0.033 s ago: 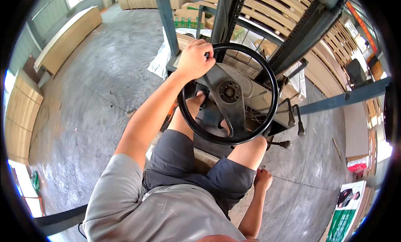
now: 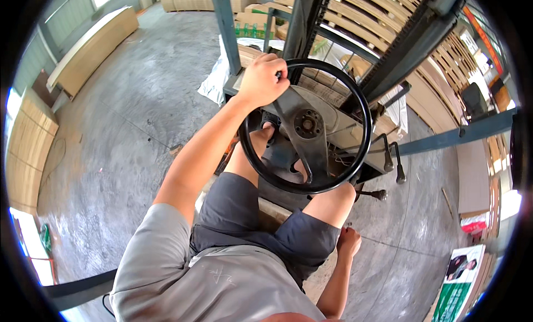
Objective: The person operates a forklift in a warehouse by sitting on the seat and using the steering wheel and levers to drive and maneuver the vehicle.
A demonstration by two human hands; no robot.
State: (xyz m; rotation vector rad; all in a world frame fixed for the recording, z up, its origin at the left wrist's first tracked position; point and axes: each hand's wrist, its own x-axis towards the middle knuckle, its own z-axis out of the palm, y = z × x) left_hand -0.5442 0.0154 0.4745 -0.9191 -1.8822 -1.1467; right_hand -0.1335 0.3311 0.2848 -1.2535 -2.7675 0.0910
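My left hand (image 2: 263,82) is closed around the upper left of a black steering wheel (image 2: 367,127), where a dark knob-like part peeks out beside the fingers. The wheel has a broad grey spoke and a round hub (image 2: 308,124). Low beside my right thigh, my right hand (image 2: 348,242) is curled into a fist, away from the controls; whether anything is inside it cannot be seen. Forward of that hand are a short lever with a dark knob (image 2: 380,195) and two taller bent levers (image 2: 400,175). Beneath the wheel, my foot (image 2: 269,127) is partly visible.
I sit in a forklift with a dark upright mast (image 2: 383,72) and blue-grey posts (image 2: 226,33). Stacked wooden boards (image 2: 361,19) stand ahead. Long board stacks (image 2: 91,53) line the left side of the concrete floor (image 2: 122,127). A green-and-white printed panel (image 2: 458,283) lies at right.
The whole view has shifted very slightly. Both hands keep the same positions, the left on the wheel and the right beside the thigh.
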